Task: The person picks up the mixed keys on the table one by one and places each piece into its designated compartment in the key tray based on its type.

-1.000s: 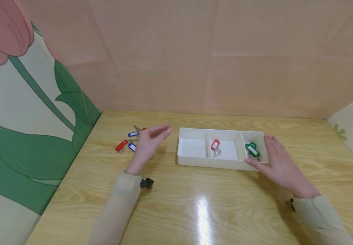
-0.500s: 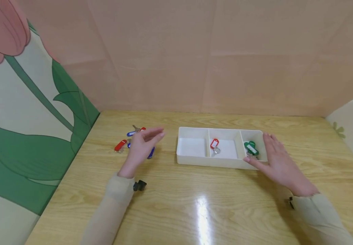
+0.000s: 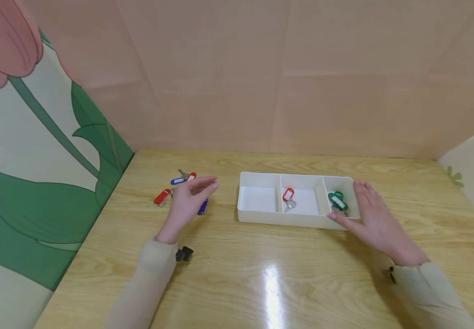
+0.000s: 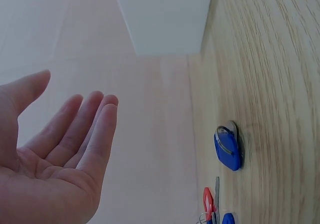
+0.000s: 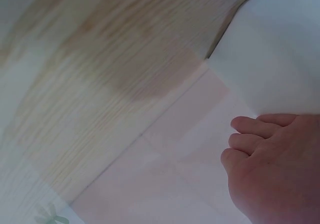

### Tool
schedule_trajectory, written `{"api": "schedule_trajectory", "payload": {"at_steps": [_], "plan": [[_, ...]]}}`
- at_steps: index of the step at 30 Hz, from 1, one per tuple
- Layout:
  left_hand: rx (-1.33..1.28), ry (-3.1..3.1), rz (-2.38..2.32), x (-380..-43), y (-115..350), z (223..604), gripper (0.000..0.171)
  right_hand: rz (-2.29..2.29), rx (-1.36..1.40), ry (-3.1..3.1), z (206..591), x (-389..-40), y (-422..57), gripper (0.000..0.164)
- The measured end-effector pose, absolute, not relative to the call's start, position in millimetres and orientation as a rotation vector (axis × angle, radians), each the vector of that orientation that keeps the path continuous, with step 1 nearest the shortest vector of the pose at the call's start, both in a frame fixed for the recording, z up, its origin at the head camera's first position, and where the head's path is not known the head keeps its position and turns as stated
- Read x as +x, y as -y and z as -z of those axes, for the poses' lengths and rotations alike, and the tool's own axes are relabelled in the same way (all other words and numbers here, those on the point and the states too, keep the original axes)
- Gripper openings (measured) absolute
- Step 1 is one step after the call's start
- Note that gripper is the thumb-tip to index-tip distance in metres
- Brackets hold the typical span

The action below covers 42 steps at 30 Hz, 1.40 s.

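Over the left part of the table my left hand (image 3: 185, 203) hovers with its fingers extended; the left wrist view shows its palm and nothing held. Below and around it lie key tags with keys: a red tag (image 3: 162, 197), a blue tag (image 3: 177, 181) beside another red tag (image 3: 191, 176), and a blue tag (image 3: 203, 207) partly behind the hand. A white three-compartment box (image 3: 282, 218) stands to the right. My right hand (image 3: 374, 224) rests against its right end, fingers straight and thumb at the front wall. The middle compartment holds a red key tag (image 3: 288, 194), the right one green key tags (image 3: 338, 200).
The wooden table (image 3: 228, 274) meets a pinkish backdrop (image 3: 261, 91) just behind the box. On the left stands a panel (image 3: 35, 219) with a flower print. A pale printed panel borders the right side.
My left hand has moved left and slightly down, away from the box, uncovering the blue key tag on its right. My right hand stays at the box's end.
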<state>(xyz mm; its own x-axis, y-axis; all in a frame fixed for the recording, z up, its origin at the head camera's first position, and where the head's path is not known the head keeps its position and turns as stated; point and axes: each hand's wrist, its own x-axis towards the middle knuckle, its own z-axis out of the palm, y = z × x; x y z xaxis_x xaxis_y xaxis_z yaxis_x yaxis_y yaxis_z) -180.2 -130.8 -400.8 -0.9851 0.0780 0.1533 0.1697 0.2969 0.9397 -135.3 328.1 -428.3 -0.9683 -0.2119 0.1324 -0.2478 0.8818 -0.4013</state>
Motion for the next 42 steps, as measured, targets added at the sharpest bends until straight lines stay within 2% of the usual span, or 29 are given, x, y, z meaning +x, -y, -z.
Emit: {"api": "schedule_trajectory", "payload": {"at_steps": [12,42], "plan": [[-0.237,2.495,1.782,-180,146,401,0.044,-0.577,0.381,2.954,428,-136,-329,0.110],[-0.128,2.515,1.702,-179,179,391,0.049,-0.510,0.411,2.953,426,-131,-326,0.105]]}}
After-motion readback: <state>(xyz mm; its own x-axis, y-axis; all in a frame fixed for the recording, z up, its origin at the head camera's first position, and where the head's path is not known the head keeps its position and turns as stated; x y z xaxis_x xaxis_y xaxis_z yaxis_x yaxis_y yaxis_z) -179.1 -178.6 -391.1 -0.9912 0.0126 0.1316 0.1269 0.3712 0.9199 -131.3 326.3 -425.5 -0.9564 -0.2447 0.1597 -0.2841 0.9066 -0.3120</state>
